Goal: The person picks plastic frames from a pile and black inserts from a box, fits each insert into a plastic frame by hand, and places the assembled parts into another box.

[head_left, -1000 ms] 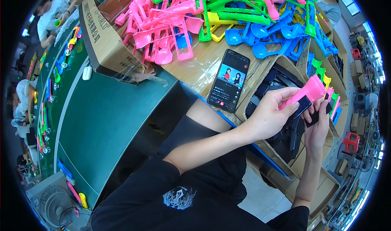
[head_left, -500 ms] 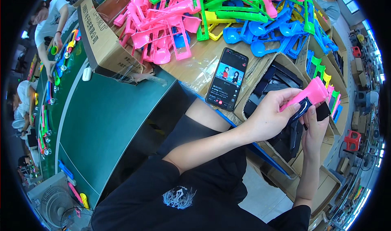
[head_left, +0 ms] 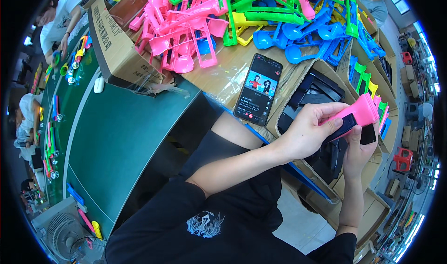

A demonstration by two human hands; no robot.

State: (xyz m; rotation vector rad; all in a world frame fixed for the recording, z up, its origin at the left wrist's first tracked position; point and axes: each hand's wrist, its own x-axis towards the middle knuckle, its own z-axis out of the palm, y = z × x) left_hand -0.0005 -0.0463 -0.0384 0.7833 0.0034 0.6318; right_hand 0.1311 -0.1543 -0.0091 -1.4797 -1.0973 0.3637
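Here's the left hand (head_left: 307,130), its grip closed firmly around the pink plastic piece (head_left: 362,112), thumb pressed near a glossy black insert (head_left: 348,121) on its near side. And the right hand (head_left: 357,156) is in tight at the flared end, its grip pinching a dark flat panel (head_left: 368,134) just beneath the pink edge; whether the panel touches the plastic, I can't tell. It's all held up above an open carton (head_left: 291,98) loaded with black pieces (head_left: 319,94). Just left of that, a lit phone (head_left: 257,89) lies face up on the tan surface (head_left: 226,75). Beyond it, what a heap: pink frames (head_left: 193,16), green frames (head_left: 274,17) and blue frames (head_left: 293,54), all tangled together! Over on the left, a co-worker (head_left: 65,12) leans in beside the green surface (head_left: 135,124).
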